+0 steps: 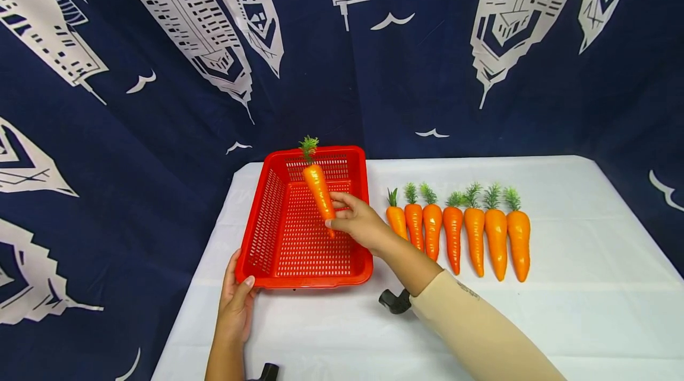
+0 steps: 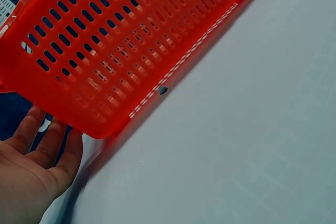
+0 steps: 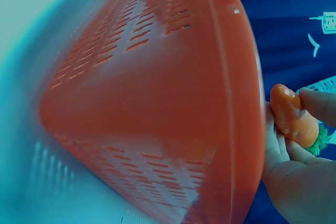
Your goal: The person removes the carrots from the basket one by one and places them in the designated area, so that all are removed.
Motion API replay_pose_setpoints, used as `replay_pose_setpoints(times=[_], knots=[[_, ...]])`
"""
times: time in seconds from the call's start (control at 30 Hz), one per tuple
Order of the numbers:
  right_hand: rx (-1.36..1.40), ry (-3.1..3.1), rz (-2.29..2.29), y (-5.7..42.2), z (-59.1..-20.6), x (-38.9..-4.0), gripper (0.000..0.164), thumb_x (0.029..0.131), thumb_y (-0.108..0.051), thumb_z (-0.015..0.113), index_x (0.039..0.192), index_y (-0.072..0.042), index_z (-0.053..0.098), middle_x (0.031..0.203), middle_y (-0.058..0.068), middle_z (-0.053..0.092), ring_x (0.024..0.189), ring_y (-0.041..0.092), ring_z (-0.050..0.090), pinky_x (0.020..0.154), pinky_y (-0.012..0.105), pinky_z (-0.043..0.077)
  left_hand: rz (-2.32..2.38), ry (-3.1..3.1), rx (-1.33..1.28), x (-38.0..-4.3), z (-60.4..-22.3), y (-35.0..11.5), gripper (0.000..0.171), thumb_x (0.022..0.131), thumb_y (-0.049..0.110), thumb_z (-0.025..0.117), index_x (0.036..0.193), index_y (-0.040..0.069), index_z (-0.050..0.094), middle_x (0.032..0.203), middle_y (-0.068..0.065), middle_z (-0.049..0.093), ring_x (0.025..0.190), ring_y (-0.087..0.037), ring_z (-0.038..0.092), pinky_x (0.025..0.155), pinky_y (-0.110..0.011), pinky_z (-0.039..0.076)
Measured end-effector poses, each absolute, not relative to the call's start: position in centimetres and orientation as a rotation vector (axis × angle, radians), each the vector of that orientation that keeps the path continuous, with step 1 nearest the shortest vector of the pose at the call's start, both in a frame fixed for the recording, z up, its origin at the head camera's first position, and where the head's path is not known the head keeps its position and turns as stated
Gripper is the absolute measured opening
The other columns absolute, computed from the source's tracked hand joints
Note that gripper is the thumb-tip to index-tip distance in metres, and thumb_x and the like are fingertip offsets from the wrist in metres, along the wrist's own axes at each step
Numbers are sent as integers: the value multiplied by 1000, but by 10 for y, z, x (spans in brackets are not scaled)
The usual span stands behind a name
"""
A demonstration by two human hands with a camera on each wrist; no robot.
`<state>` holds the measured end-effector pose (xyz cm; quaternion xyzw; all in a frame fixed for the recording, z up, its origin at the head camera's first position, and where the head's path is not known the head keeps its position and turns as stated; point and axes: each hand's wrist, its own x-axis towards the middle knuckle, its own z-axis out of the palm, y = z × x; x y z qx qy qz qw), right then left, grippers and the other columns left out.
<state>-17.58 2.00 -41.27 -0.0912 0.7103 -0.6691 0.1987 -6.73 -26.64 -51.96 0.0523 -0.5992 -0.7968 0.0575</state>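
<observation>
A red perforated plastic basket (image 1: 315, 281) stands on the white table, its inside showing bare mesh in the head view. My left hand (image 1: 236, 302) grips its near left corner, thumb on the rim and fingers along the outer wall. In the left wrist view the fingers of the left hand (image 2: 39, 163) lie against the basket's side (image 2: 105, 35). Over the basket, my right hand (image 1: 359, 222) pinches an orange carrot (image 1: 319, 191) near its tapered end, the green leafy top pointing away. The right wrist view shows the carrot (image 3: 291, 116) between thumb and fingers, beyond the basket rim (image 3: 244, 77).
Several carrots (image 1: 496, 238) with green tops lie in a row on the white table (image 1: 588, 310), right of the basket; the right forearm partly covers the leftmost ones. Behind the table hangs a dark blue cloth (image 1: 406, 84) printed with white buildings and birds.
</observation>
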Motion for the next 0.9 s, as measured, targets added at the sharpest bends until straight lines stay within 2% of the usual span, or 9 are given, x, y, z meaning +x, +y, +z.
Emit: replay_pose_setpoints(times=[0.1,0.3,0.57,0.73,0.9], knots=[[-245,1988,-1887,25,-413,-175,66,91,-9,69,151,-17,44,145,9,52,113,19,64,100,42,54,-2415,-1817,155,-68,-520,-266,64,102,1,46,160,20,25,158,1,33,131,-14,51,100,-19,51],[-225,1992,-1913,35,-414,-172,66,92,-9,69,152,-17,42,146,9,52,116,21,63,95,31,54,-2406,-1827,156,-67,-519,-266,65,102,1,45,160,20,24,157,2,34,131,-15,50,101,-19,50],[-192,1984,-1964,50,-418,-167,65,93,-8,67,153,-15,42,145,12,49,119,23,60,96,29,53,-2407,-1816,147,-67,-519,-265,64,102,1,45,160,19,25,156,2,35,130,-14,51,100,-19,51],[-179,1971,-2001,59,-418,-166,65,93,-6,66,153,-14,41,143,12,46,116,17,61,93,24,53,-2408,-1809,151,-67,-519,-266,64,102,1,45,160,19,25,156,2,35,129,-13,52,99,-19,51],[-187,1967,-2030,70,-419,-166,66,93,-6,65,154,-12,40,144,14,45,114,15,62,96,25,51,-2413,-1809,154,-67,-519,-266,64,102,1,44,160,19,24,156,1,34,130,-14,51,99,-19,51]])
